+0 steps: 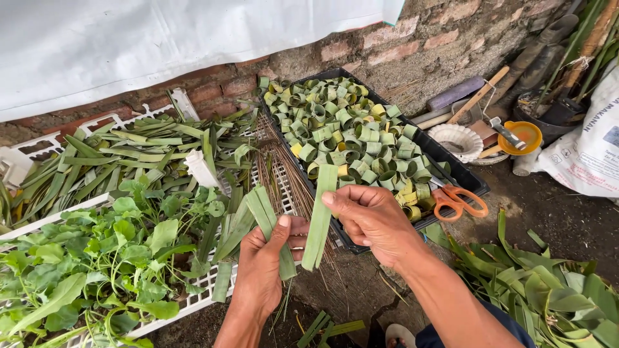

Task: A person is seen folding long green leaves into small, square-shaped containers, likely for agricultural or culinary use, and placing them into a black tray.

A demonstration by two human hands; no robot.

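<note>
The right hand (pixel 373 222) pinches one long flat green leaf strip (pixel 320 216) between thumb and fingers. The left hand (pixel 265 261) is clenched around a bundle of green leaf strips (pixel 261 216). Both are above a black tray of rolled leaf rings (pixel 451 169).

Smooth, faintly glossy leaf strips (pixel 320 216), a matt black plastic tray (pixel 461 174), rough brick wall (pixel 387 45), white plastic crate (pixel 193 299).

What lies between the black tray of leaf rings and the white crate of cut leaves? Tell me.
In the head view, a bundle of thin brown leaf ribs lies between the black tray and the white crate, partly on the crate's grid.
</note>
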